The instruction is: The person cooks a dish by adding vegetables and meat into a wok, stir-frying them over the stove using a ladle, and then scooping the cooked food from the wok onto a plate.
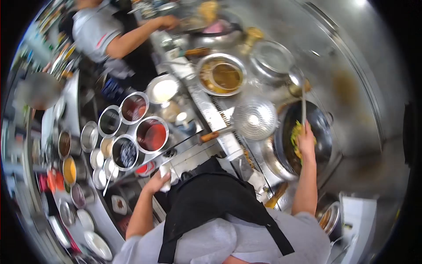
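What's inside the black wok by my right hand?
Yellow-green food shows in the wok. The right hand covers part of it; whatever lies directly behind that hand can't be seen.

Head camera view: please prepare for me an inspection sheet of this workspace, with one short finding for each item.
Surface: steel surface, with a brownish patch; stain or reflection, cannot tell.
Job's things: dark wok with green-yellow food in it; long-handled metal utensil; white cloth.
Clutter: perforated strainer beside the wok; steel bowl of brownish liquid; several metal pots grouped on the left.
Hands: right hand grips the utensil above the wok; left hand holds the cloth.
Cables: none clearly identifiable.
Surroundings: another person at upper left; white plate at lower left; edges blurred.
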